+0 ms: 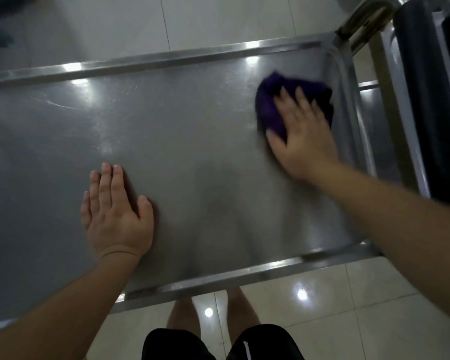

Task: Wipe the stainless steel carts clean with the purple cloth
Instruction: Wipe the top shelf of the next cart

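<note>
A stainless steel cart top (166, 141) with a raised rim fills most of the view. A bunched purple cloth (273, 100) lies on it near the far right corner. My right hand (302, 136) presses flat on the cloth with straight fingers, and it looks blurred. My left hand (115, 211) rests flat on the bare steel near the front middle, fingers straight and together, holding nothing.
The cart's curved handle (361, 16) rises at the far right corner. A second steel cart (390, 105) with dark rolls (424, 87) stands to the right. Glossy white floor tiles (322, 307) lie in front and beyond. My legs show below the near rim.
</note>
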Available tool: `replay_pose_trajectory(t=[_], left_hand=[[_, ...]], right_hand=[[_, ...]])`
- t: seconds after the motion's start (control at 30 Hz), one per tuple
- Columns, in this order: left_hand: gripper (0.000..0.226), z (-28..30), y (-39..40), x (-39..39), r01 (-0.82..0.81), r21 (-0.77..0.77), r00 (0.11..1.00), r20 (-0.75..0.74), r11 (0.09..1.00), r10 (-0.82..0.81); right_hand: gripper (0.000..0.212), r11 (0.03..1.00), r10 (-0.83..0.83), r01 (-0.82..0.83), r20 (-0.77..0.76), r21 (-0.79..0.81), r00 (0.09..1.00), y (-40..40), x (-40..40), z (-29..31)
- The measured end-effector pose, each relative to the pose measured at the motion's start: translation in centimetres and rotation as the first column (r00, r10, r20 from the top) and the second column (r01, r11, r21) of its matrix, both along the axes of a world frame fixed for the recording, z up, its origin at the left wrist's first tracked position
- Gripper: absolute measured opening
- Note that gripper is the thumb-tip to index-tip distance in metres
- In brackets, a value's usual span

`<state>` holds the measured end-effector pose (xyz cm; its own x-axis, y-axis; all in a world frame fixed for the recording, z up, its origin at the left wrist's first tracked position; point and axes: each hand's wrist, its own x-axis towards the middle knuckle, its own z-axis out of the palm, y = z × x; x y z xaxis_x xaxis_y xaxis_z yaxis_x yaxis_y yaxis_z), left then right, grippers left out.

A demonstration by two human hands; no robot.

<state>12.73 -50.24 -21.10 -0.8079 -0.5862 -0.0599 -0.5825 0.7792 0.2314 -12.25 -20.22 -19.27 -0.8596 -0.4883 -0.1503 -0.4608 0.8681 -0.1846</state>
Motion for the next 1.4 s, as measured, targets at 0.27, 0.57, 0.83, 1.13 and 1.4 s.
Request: replay_pose_trajectory(t=[0.27,0.57,0.83,1.13,1.4], left_hand=[[0.078,0.2,0.0,0.0,-0.002,0.007,1.0,0.002,1.0,0.002],[0.078,-0.4,-0.4,0.2,0.005,-0.004,1.0,0.016,1.0,-0.005],[0.077,-0.3,-0.1,-0.1,-0.014,-0.004,1.0,-0.019,1.0,0.013],[0.075,0.3,-0.3,-0.1,-0.009,0.037,1.0,-0.001,0.999,0.009],[0.068,2.5,-2.1,0.1,-0.001,0.263,1.0,0.017,0.965,-0.004]], right_hand=[[0.072,0.9,0.425,-0.435,0.159,0.028,0.891,8.4,18.5,-0.1],[0.068,0.952,0.306,-0.307,-0.04,-0.002,0.951,-4.2,1.4,-0.9],[0.075,0.983,-0.185,0.185,0.021,-0.008,0.983,-14.6,-6.9,-0.4],[0.074,0.983,0.179,-0.174,0.086,-0.063,0.98,-6.8,15.6,0.4],[0.068,0.866,0.476,-0.498,0.238,0.039,0.846,-3.2,23.7,1.2]])
